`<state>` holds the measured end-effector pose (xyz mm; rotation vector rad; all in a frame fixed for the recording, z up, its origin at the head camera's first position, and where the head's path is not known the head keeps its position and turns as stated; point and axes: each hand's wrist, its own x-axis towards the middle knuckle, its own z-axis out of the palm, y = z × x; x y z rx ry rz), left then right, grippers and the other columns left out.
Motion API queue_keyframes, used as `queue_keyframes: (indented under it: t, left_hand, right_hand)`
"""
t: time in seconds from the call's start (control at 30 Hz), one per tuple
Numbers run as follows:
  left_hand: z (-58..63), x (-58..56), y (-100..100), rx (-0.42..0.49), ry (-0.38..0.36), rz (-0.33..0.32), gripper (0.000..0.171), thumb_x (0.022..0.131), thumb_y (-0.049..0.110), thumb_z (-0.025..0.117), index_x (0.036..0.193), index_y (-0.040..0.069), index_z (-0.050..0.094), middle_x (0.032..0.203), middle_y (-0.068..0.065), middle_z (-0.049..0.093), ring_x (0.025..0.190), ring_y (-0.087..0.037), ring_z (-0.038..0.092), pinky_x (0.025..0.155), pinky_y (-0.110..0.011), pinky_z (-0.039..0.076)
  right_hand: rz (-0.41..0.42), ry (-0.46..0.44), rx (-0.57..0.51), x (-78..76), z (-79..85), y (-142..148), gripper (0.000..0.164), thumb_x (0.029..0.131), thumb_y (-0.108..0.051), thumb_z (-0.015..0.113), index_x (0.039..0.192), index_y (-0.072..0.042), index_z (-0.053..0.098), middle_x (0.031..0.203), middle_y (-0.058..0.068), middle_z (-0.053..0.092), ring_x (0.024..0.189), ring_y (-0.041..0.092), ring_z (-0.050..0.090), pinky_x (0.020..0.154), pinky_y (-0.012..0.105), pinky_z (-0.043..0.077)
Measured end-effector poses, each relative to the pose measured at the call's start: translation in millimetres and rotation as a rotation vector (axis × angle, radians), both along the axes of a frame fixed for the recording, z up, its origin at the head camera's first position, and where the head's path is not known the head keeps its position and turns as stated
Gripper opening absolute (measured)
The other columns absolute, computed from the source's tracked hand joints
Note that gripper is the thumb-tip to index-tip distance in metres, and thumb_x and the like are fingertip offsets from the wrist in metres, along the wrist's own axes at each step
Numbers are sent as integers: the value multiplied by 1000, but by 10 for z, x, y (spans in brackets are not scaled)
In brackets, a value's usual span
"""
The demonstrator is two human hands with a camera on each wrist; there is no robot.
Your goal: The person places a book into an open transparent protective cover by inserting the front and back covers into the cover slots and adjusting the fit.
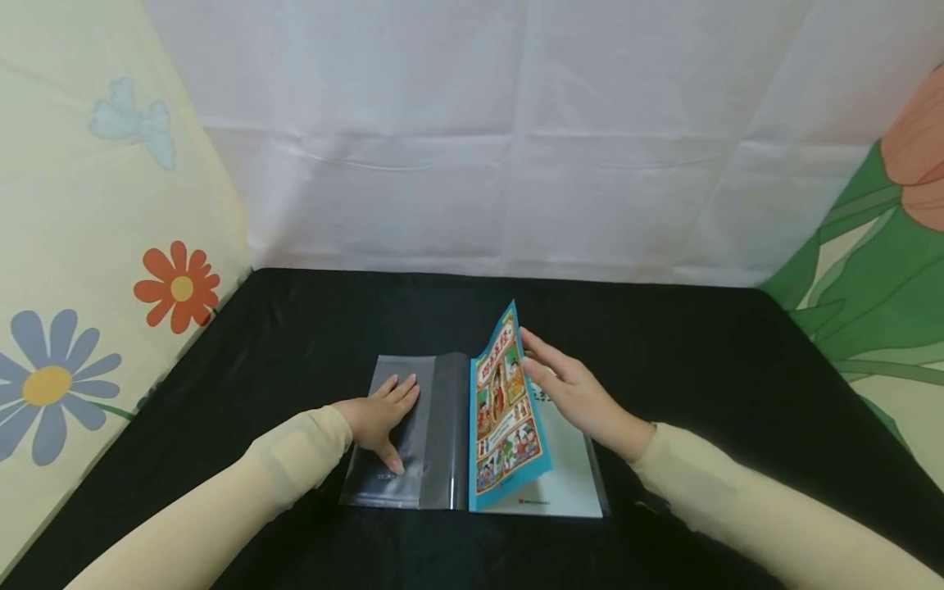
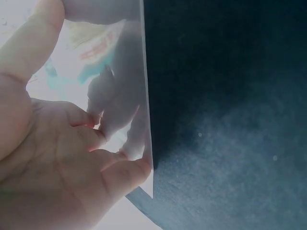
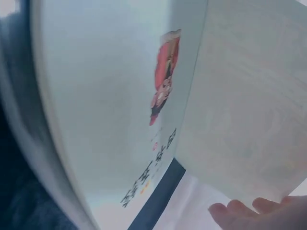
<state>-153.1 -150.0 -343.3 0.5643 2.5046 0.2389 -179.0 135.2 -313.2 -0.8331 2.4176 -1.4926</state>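
Observation:
A picture book in a clear plastic book cover (image 1: 446,434) lies on the black table. The book's blue-edged front cover (image 1: 509,410), printed with colourful figures, stands raised at a steep tilt. Beneath it shows a pale title page (image 3: 110,105) with a small red figure and dark lettering. My left hand (image 1: 382,419) presses on the plastic flap at the left, its fingers spread; the left wrist view shows the glossy sheet (image 2: 120,72) against them. My right hand (image 1: 583,397) touches the inner side of the raised cover with extended fingers (image 3: 240,210).
Black cloth (image 1: 332,315) covers the table around the book. A white sheet (image 1: 472,139) hangs behind it. Flower-printed fabric (image 1: 74,213) stands along the left side, and more with a tulip and green leaves (image 1: 885,279) on the right.

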Motion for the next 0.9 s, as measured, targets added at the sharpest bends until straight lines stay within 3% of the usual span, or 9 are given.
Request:
queue_keyframes:
  t: [0.37,0.5,0.67,0.9]
  left_hand:
    - [-9,-9,12,0,5,1,107,68,39,76,144,2,10,152,-14,-1,135,-33,-5,106,-45,21]
    - [-11,-7,10,2,2,3,107,68,38,76,144,2,11,152,-14,-1,135,-33,-5,106,-45,21]
    - [0,-1,3,3,11,-2,107,67,39,76,143,1,11,152,-15,-1,135,-34,-5,106,-46,21]
    - [-1,5,-13,8,10,7,107,67,38,77,144,2,11,152,-14,-1,135,-33,-6,107,-46,21]
  right_hand:
    - [18,111,28,-7,33,-124,42,98,-26,42,137,-12,38,138,13,38,119,28,40,89,49,42]
    - [8,165,68,-17,44,-134,38,97,-28,43,131,-11,47,139,15,36,123,31,36,91,54,40]
    - [-10,282,124,-67,53,-121,29,97,-28,42,110,-8,60,138,17,37,124,33,34,95,56,33]
    - [-5,313,169,-82,69,-144,33,99,-28,37,98,-8,63,132,19,40,119,33,39,94,55,36]
